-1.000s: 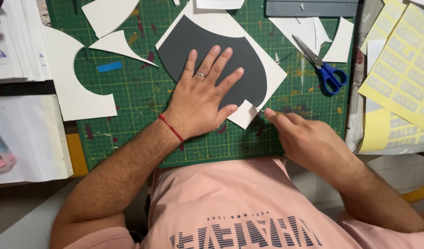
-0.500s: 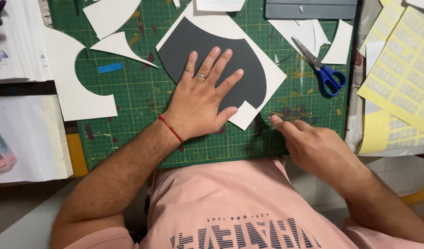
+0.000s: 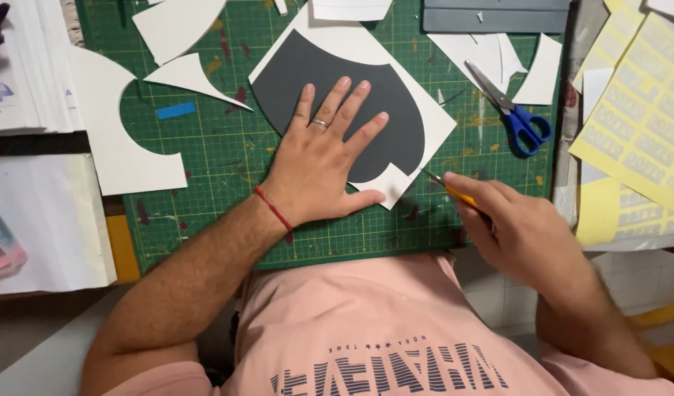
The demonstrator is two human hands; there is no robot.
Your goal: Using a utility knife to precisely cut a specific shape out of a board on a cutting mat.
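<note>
Since the earlier frame the right hand [image 3: 524, 235] has drawn right, off the white sheet's [image 3: 432, 121] near corner; its fingers clench a yellow craft knife [image 3: 447, 189], tip just clear of the edge. Left hand [image 3: 326, 165] lies flat, fingers spread, pinning the dark shape [image 3: 307, 81]. Bare green mat [image 3: 227, 158] opens left; blue scissors [image 3: 516, 117] lie far right.

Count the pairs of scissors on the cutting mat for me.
1: the blue-handled scissors lie at the right edge of the green cutting mat, beyond the right hand. Others may be hidden under paper.
</note>
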